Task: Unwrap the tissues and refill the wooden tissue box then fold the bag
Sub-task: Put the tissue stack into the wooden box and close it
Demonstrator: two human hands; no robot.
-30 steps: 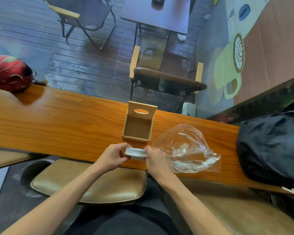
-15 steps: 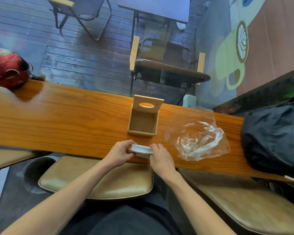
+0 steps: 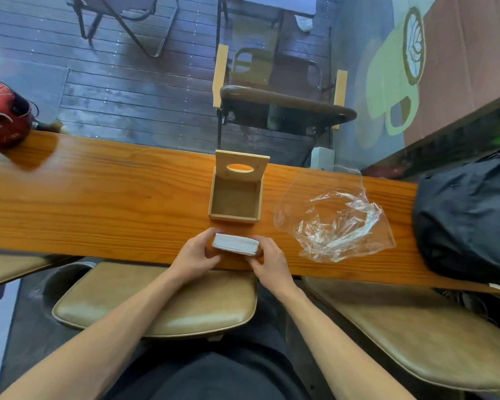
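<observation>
A white stack of tissues [image 3: 235,243] lies at the near edge of the long wooden counter [image 3: 98,203]. My left hand [image 3: 195,255] grips its left end and my right hand [image 3: 267,258] grips its right end. Just beyond the stack stands the wooden tissue box [image 3: 235,197], empty, with its lid tilted up at the far side and an oval slot in the lid. The clear plastic bag [image 3: 334,223] lies crumpled and empty on the counter to the right of the box, apart from both hands.
A black bag [image 3: 468,223] rests on the counter's right end and a red helmet [image 3: 5,119] on its far left. Padded stools [image 3: 162,301] sit below the counter edge. Beyond the counter, a chair [image 3: 280,105] stands on dark decking.
My right hand has let go of the plastic bag, which now lies crumpled to the right. Both hands hold the tissue stack, now free of the bag, in front of the box.
</observation>
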